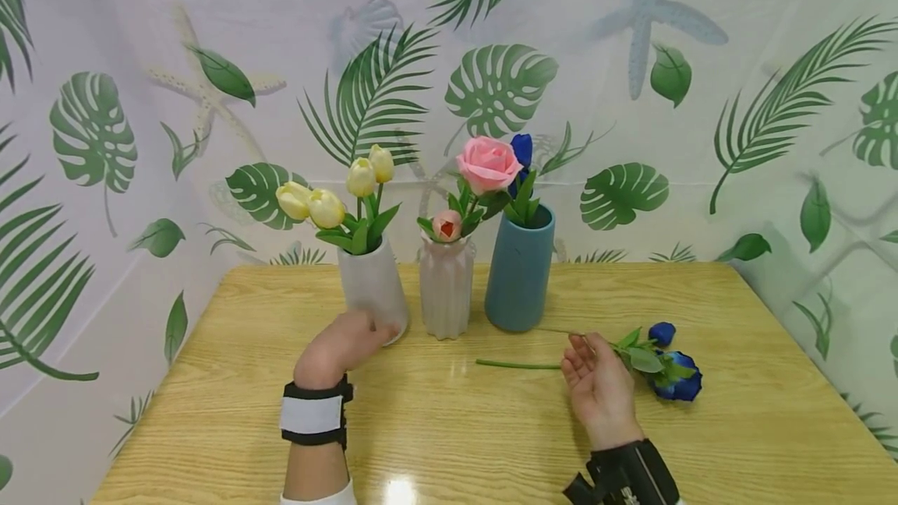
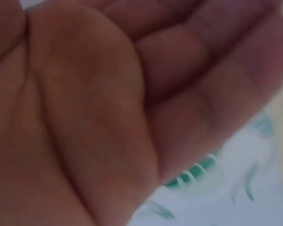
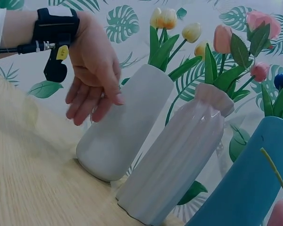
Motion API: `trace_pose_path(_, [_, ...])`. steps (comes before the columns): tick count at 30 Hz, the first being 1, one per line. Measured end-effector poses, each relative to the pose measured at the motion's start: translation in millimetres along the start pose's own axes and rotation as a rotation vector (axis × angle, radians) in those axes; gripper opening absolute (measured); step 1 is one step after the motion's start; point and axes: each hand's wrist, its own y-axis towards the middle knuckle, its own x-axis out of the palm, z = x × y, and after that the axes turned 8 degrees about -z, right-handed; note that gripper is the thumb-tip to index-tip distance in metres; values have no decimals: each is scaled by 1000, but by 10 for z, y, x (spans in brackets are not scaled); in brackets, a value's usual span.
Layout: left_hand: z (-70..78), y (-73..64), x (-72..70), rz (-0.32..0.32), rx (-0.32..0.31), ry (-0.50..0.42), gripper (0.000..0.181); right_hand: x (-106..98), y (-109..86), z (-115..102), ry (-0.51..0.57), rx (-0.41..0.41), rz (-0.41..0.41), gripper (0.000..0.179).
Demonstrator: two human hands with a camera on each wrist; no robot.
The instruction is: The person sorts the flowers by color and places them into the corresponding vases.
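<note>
My left hand (image 1: 342, 349) is beside the lower part of the white vase (image 1: 374, 287), its fingers loosely extended. In the right wrist view its thumb lies at the vase's side; whether it touches is unclear. My right hand (image 1: 602, 390) is palm up over the table and pinches a thin green stem (image 3: 274, 170) between its fingertips. Leaves, a blue rose (image 1: 677, 377) and a small blue bud (image 1: 662, 334) lie just right of that hand. A thicker green stem (image 1: 517, 365) reaches left from behind the hand. How the stems join the blooms is hidden.
Yellow tulips (image 1: 361, 178) stand in the white vase. Next to it, a ribbed pale vase (image 1: 447, 291) holds a pink rose (image 1: 489, 165) and a pink tulip (image 1: 447, 225). A teal vase (image 1: 520, 271) with a blue flower (image 1: 521, 150) stands right of these on the wooden table (image 1: 449, 443).
</note>
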Motion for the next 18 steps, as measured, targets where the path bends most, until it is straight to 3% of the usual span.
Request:
trace_pose_path(3, [204,23,94,-27,163,33,41,29,-13,-13,40,-4,-7,8])
trace_pose_path(5, [363,111,207,-67,258,25,38,47,-24,-30,64,-11,-15,9])
trace_pose_path(9, [658,344,520,-106,362,-74,74,116,-53,-53,95,-19,-27,12])
trace_pose_path(11, [791,469,670,-59,373,-139,83,164,-74,-52,85,-42,-25,10])
trace_pose_path(14, [962,652,832,61,355,-209,91,235,-95,-32,38,-131,-18,10])
trace_pose_path(18, [1148,877,918,144,317,-326,100,300,-53,45,-73,-377,-9,16])
